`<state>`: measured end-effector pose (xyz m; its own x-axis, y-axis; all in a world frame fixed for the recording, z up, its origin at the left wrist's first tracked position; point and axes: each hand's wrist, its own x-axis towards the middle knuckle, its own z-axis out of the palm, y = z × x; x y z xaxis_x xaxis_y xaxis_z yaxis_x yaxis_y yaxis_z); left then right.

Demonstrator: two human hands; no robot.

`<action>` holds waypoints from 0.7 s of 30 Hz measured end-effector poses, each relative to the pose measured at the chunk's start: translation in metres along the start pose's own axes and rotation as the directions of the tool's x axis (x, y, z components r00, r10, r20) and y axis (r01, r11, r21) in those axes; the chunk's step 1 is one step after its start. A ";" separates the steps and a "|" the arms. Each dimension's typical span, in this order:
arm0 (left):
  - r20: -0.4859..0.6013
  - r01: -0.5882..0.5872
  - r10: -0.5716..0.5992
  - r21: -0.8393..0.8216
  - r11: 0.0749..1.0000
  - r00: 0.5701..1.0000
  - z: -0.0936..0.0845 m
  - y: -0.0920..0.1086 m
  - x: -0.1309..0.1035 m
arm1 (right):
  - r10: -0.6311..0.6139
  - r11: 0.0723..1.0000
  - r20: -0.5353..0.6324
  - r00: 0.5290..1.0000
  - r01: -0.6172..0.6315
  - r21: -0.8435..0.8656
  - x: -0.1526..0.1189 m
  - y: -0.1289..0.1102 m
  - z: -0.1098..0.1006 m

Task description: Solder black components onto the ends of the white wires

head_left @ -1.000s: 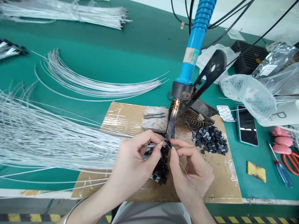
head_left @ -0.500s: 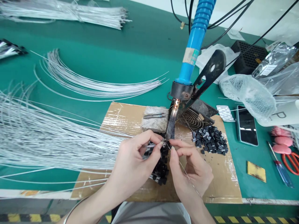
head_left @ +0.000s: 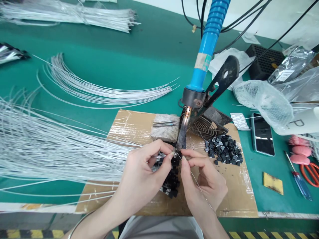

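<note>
The blue-handled soldering iron (head_left: 199,71) is fixed in a black metal bracket (head_left: 223,79), with its dark tip (head_left: 182,134) pointing down between my hands. Just left of the tip's lower end, my left hand (head_left: 143,167) is closed in a pinch on a thin wire; its fingers partly hide the wire's end. Opposite it, my right hand (head_left: 205,181) pinches a strand of solder wire (head_left: 198,186), which trails back across the palm. Both sets of fingertips nearly meet under the iron. Beneath them lies a pile of small black parts (head_left: 171,181), partly covered by the left hand.
Many white wires (head_left: 62,142) fan in from the left, and a smaller bundle (head_left: 107,93) lies behind. Cardboard (head_left: 234,196) covers the work spot. A fan (head_left: 208,124) and loose black pieces (head_left: 224,149) sit right of the iron, then a phone (head_left: 263,134) and screwdriver (head_left: 300,182).
</note>
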<state>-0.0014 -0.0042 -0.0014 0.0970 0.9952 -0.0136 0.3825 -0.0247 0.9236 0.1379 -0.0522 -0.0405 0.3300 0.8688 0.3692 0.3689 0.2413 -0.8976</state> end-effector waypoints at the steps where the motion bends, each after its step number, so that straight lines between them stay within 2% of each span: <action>1: 0.000 0.000 0.000 0.001 1.000 1.000 0.000 0.000 0.000 | 0.004 1.000 0.002 1.000 -0.004 0.001 0.000 0.000 0.000; 21: 0.010 0.003 -0.003 -0.003 1.000 1.000 0.001 0.001 -0.001 | -0.024 0.999 -0.019 1.000 0.024 -0.025 0.003 -0.002 0.002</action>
<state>-0.0004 -0.0049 -0.0006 0.1046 0.9943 -0.0201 0.3798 -0.0212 0.9248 0.1360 -0.0492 -0.0380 0.3375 0.8542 0.3955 0.3981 0.2511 -0.8823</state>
